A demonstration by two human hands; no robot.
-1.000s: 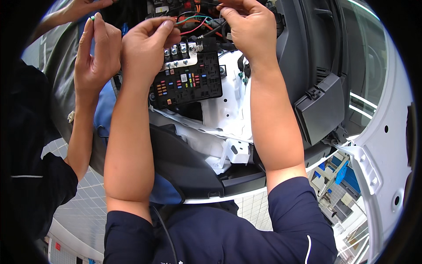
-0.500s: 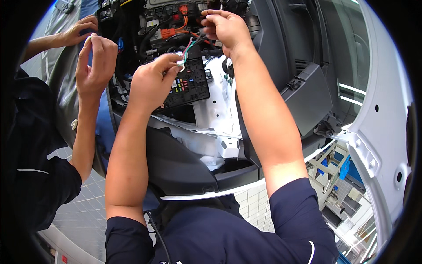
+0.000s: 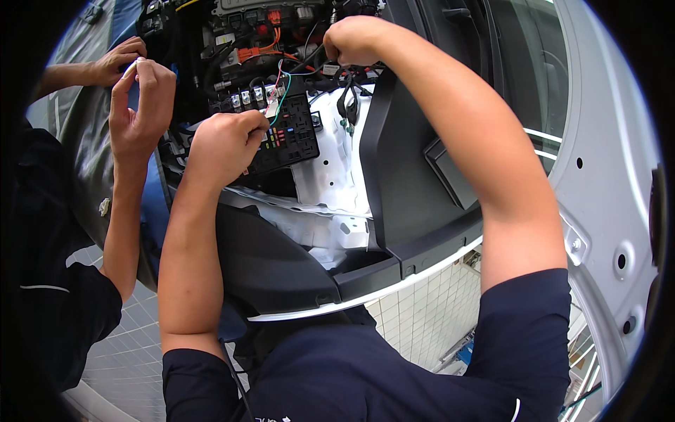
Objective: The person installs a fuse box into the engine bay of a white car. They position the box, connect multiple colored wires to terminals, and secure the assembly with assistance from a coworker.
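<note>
My left hand [image 3: 228, 144] is closed over the left side of a black fuse box [image 3: 302, 144] with small coloured fuses. Its fingertips pinch the lower end of thin red and green wires [image 3: 284, 98], where a small pale piece [image 3: 271, 110] shows. These wires rise and bend right toward a dark cable. Farther up and to the right, my right hand [image 3: 354, 42] is curled shut around that dark cable [image 3: 314, 53]; its fingertips are partly hidden behind the hand.
Orange cables [image 3: 253, 53] and a grey metal housing [image 3: 267, 5] lie at the back of the engine bay. A co-worker's hand [image 3: 144, 105] at left pinches a small pale thing; their other hand [image 3: 121, 62] rests beyond. A white body panel [image 3: 327, 183] and black trim [image 3: 274, 264] are nearer.
My right forearm has swung outward, and the hand has turned and closed around the dark cable. My left hand sits slightly lower and left; the red and green wires are more spread out.
</note>
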